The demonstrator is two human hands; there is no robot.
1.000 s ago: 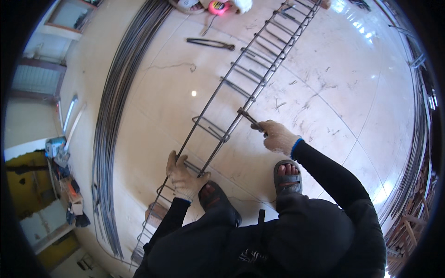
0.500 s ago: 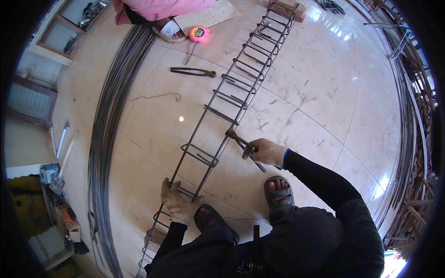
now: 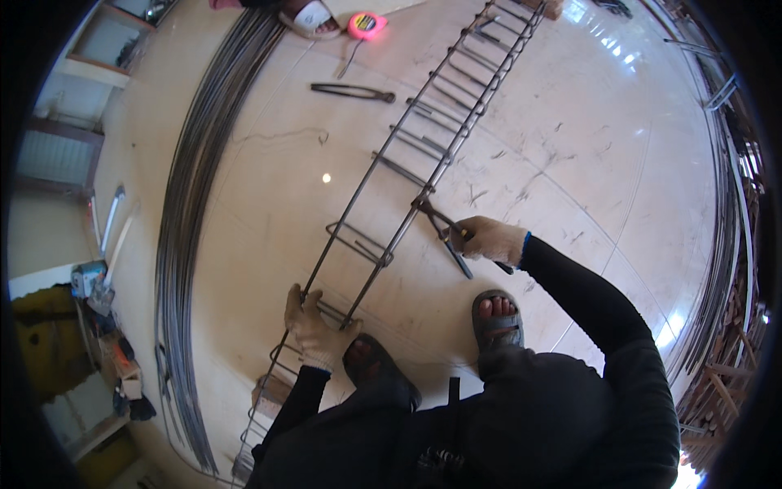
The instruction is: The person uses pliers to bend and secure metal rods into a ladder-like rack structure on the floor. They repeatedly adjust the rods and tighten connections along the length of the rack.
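Your right hand [image 3: 487,240], gloved, has its fingers clamped on the handles of the pincers [image 3: 442,231], whose head bites a joint on the right rail of the rebar cage [image 3: 423,171] at mid-frame. Your left hand [image 3: 314,322] has its fingers wrapped around the cage's left rail, lower left of centre. The cage runs along the floor [image 3: 570,147] toward the top, where spare pincers [image 3: 354,91] and a pink tape measure [image 3: 366,24] lie.

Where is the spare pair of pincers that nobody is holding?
In the head view the spare pincers lie flat on the pale floor near the top, left of the long rebar cage and just below the pink tape measure.
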